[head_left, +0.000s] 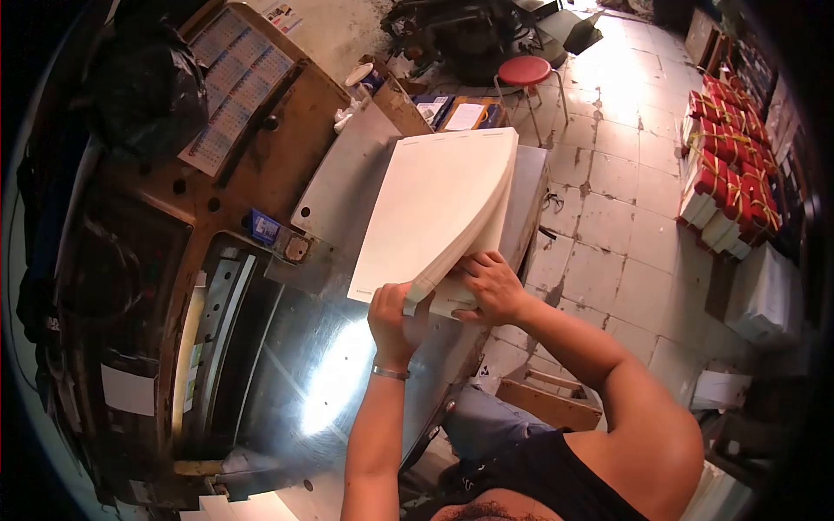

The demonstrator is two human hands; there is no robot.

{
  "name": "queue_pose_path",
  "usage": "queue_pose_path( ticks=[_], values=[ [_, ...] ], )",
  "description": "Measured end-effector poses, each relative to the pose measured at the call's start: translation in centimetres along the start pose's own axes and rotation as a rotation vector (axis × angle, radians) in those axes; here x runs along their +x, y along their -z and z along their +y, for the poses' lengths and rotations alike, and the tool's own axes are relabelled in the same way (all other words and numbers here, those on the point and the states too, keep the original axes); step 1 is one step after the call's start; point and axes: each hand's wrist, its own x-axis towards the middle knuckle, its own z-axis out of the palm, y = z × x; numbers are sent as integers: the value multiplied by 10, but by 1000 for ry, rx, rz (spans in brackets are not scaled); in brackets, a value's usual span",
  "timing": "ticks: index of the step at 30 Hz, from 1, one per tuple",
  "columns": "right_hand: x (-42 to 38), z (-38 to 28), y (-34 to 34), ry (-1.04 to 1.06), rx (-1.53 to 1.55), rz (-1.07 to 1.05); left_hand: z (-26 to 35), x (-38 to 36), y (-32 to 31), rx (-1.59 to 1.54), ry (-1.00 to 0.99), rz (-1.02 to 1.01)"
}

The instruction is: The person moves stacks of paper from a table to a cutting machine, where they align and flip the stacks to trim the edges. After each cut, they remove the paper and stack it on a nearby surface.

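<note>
Here, hands (pixel 393 317) curl the paper stack (pixel 434 208) near the table edge (pixel 462 354).

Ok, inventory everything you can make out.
Paper stack: 1, cream, on metal table
Metal table: 1, grey, centre
Calendar sheet: 1, white-blue, on brown panel
Bag: 1, black, upper left
Stool: 1, red seat, on tiled floor
Bundles: several, red and white, far right
Wooden box: 1, brown, beside table
Background clutter: uncountable, mostly dark, top
Wristband: 1, metallic, on left wrist
Left hand: 1, bare, gripping stack corner
Right hand: 1, bare, touching stack
</note>
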Motion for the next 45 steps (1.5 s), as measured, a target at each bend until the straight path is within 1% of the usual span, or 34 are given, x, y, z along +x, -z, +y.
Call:
queue_pose_path(
  ticks=[3,6,9,10,12,13,15,16,17,19,21,23,24,25,26,27,29,30,32,33,34,36,37,38,39,40,41,43,44,45],
  values=[
    [-1,-2,2,-9,1,17,10,-3,6,-47,-68,45],
    [-6,8,-12,-8,-25,-19,20,-16,13,-51,-151,60],
    [-8,7,-13,45,-18,52,34,-32,28,-93,-124,107],
    [-8,10,-16,64,-23,74,35,-38,37,-137,-88,108],
    [-1,13,-13,38,2,34,36,-37,61,-130,-78,186],
    [-4,11,-14,24,23,-7,39,-45,77,-126,-52,219],
    [-9,16,-16,22,66,48,40,-66,107,-190,237,297],
    [-9,20,-18,29,90,75,47,-68,125,-217,257,367],
    [-11,22,-23,-71,306,190,52,-74,147,-230,284,438],
    [-3,23,-36,-286,744,398,45,-102,189,-14,236,577],
    [23,2,-30,-305,1005,758,51,-133,225,-133,345,780],
    [39,-29,1,-211,1427,581,61,-158,272,-302,339,808],
    [35,-28,12,-193,1500,300,67,-167,292,-381,352,831],
    [34,-26,24,-166,1552,23,76,-169,305,-306,380,896],
    [42,-46,40,-131,1535,-27,85,-174,318,-319,456,961],
    [50,-62,52,-103,1488,-89,94,-180,329,-335,530,1030],
    [64,-93,70,-42,1382,-210,109,-186,353,-342,641,993],
    [73,-112,75,8,1331,-206,114,-192,361,-347,699,979],
    [85,-136,58,-9,1187,-272,109,-208,368,-272,940,941],
    [91,-145,46,-10,1116,-311,102,-218,370,-233,1066,926],
    [96,-148,22,-26,993,-400,85,-237,366,-224,1143,862],
    [109,-154,-22,-71,865,-637,34,-291,342,-158,1326,745],
    [107,-159,-45,-97,789,-751,7,-330,321,-190,1383,743],
    [99,-163,-75,-24,579,-776,-10,-359,299,-167,1457,688],
    [95,-164,-105,41,371,-765,-14,-370,284,42,1546,460],
    [102,-162,-118,90,163,-719,-27,-399,271,-47,1569,521],
    [107,-160,-116,225,214,-672,-37,-423,262,-145,1588,565],
    [127,-181,-68,-165,715,-1041,-36,-424,268,-484,1561,691],
    [128,-184,-53,-146,867,-1054,-30,-421,266,-655,1561,753],
    [127,-189,-43,-120,1023,-1068,-20,-413,265,-671,1596,710]
  ],
)
